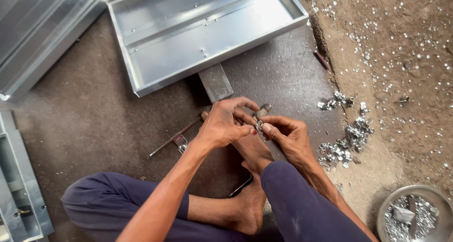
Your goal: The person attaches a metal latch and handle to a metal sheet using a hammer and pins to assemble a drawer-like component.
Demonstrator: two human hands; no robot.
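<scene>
Here, hands: left hand (224, 124) and right hand (288, 136) meet, fingertips pinched together on one small metal fitting (261, 115).
Trays: one sheet-metal tray (141, 77) ahead.
Bowls: one bowl (384, 209), right.

A person sits cross-legged on a dark floor (94, 114), and the left hand (225, 124) and right hand (289, 137) meet above a bare foot (252, 152), both pinching a small metal piece (260, 117) between their fingertips. A thin rod (174, 137) lies on the floor just left of the hands, and a shallow metal tray (141, 77) lies beyond them. Small shiny metal bits (347, 140) are heaped to the right, near a round bowl (384, 209) of more bits.
</scene>
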